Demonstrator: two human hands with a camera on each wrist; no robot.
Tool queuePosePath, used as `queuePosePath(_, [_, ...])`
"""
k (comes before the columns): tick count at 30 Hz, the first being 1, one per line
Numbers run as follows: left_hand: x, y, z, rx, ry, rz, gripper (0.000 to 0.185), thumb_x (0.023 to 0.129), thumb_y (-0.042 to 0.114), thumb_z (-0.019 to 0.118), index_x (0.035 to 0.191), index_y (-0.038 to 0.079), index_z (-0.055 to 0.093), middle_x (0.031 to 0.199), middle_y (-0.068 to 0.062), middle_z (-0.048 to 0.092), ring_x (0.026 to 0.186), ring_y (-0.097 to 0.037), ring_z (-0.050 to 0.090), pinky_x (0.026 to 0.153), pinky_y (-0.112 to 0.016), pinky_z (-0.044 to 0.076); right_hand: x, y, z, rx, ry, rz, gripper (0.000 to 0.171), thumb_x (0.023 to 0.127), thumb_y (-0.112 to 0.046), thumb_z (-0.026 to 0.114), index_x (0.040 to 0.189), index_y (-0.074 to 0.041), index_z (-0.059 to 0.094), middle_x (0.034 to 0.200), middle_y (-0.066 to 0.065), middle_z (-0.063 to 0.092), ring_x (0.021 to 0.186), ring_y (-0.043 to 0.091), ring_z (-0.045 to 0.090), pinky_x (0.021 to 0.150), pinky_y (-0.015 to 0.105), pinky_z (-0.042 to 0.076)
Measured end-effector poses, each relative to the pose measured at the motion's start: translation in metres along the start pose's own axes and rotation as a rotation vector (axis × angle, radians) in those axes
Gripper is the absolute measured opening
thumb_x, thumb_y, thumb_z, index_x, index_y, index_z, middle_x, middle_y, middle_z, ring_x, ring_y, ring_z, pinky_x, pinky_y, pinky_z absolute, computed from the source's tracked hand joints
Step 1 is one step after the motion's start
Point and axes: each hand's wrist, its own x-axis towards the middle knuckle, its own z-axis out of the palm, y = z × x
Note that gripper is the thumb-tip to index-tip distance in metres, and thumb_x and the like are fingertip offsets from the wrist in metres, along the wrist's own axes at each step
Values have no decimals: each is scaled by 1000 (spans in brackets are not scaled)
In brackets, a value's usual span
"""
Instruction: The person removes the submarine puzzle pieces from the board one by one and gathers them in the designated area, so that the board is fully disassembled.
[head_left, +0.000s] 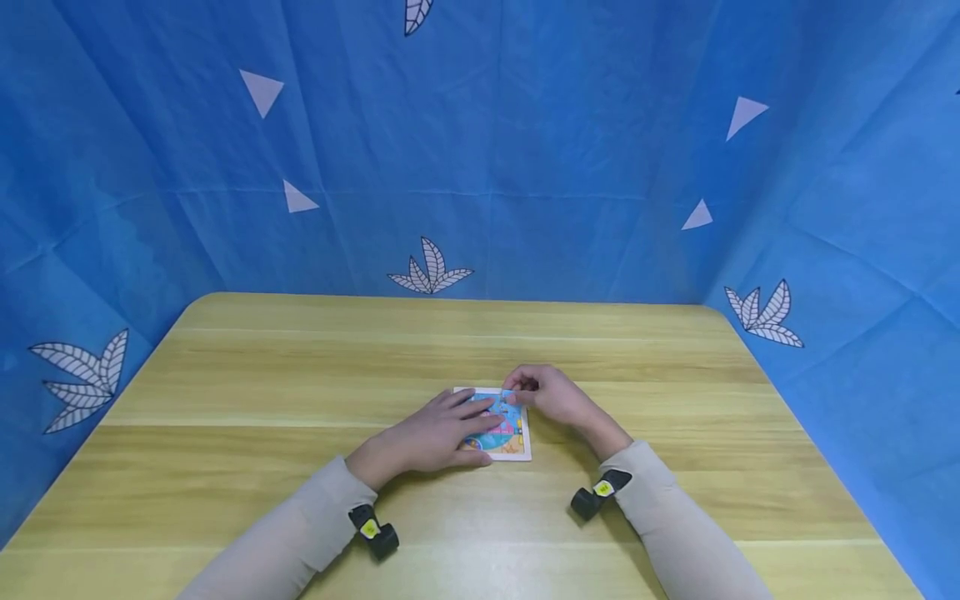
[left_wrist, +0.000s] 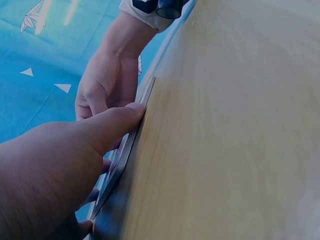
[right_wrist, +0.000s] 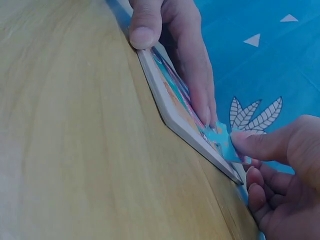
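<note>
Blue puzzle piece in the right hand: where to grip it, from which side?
Pinch the blue puzzle piece by its outer edge, thumb on the face, coming from the right. It's thin and flat but looks tilted up from the puzzle, so that edge should be reachable. The left hand lies across the puzzle's left part, so I'd avoid that side.

I see the surface [head_left: 480,517] as pale grained wood, smooth to the eye, with a soft sheen where light pools on it. The backdrop [head_left: 487,125] comes through my feed as creased cloth. Both sleeves [head_left: 285,533] look like matt fabric, the wrist cameras [head_left: 384,542] like black plastic. The picture board [right_wrist: 180,126] has a smooth-looking rim; the teal piece [right_wrist: 225,142] resembles thin printed card.
</note>
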Motion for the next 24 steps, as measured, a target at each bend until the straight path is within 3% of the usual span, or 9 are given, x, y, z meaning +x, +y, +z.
queuePosePath(7, [1, -1, 4, 1, 17, 11, 63, 89, 64, 31, 144, 33, 27, 151, 2, 22, 139, -30, 13, 113, -50, 13, -3, 4, -3, 60, 10, -6, 6, 87, -15, 63, 91, -16, 67, 84, 1, 61, 77, 18, 53, 65, 30, 46])
queuePosePath(11, [1, -1, 7, -2, 15, 13, 64, 89, 66, 29, 144, 34, 25, 152, 3, 20, 139, -30, 12, 113, -50, 13, -5, 8, -4, 89, 32, 24, 8, 88, -19, 61, 93, -20, 67, 88, -1, 63, 79, 18, 54, 68, 31, 47])
queuePosePath(18, [0, -1, 5, -13, 12, 9, 64, 89, 65, 30, 144, 33, 25, 152, 2, 20, 139, -30, 13, 112, -51, 13, -9, 2, -10, 187, 62, 122, 20, 87, -27, 63, 101, -14, 68, 97, 4, 65, 86, 23, 56, 72, 36, 49])
queuePosePath(24, [0, 0, 2, -24, 9, 6, 64, 89, 64, 31, 144, 33, 26, 152, 2, 19, 139, -29, 12, 113, -51, 12, -6, 13, -13, 243, 71, 126, 25, 87, -34, 62, 100, -15, 69, 95, 4, 65, 84, 22, 57, 68, 33, 50])
